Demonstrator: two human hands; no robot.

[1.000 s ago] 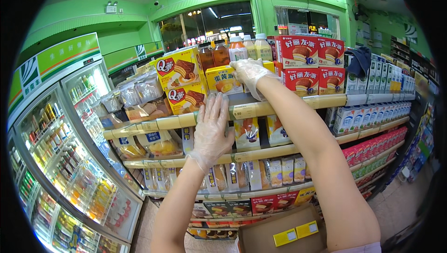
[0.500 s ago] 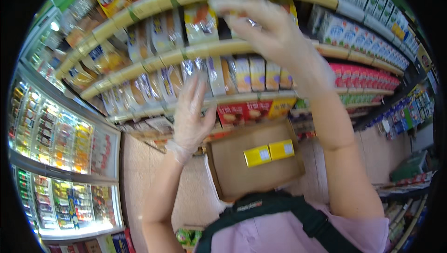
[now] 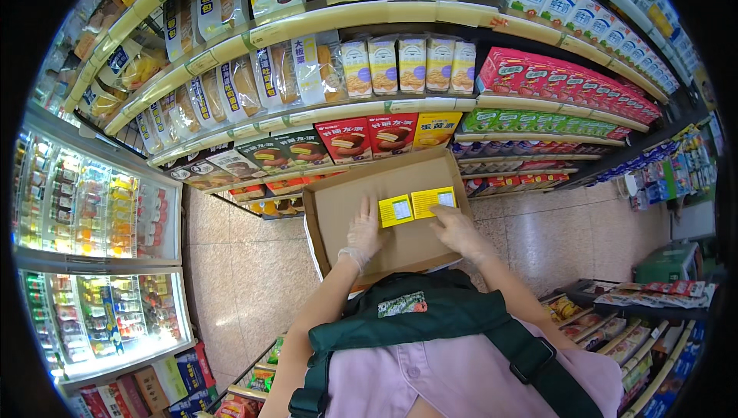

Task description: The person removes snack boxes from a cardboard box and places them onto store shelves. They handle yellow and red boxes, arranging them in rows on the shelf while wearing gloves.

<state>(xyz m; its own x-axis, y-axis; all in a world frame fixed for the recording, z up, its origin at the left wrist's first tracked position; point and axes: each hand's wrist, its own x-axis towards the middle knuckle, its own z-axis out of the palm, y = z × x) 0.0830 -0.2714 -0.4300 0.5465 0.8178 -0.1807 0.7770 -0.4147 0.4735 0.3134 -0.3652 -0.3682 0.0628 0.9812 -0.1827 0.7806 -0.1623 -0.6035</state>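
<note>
Inside cardboard box (image 3: 400,233): left hand (image 3: 363,235), right hand (image 3: 455,229) touching yellow packs (image 3: 417,204).

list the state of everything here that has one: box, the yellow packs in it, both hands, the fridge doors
cardboard box: open, nearly empty
yellow packs: two, lying flat side by side in the box
left hand: gloved, fingers spread, resting in the box
right hand: gloved, beside the yellow packs, holding nothing
fridge doors: closed, lit inside
</note>
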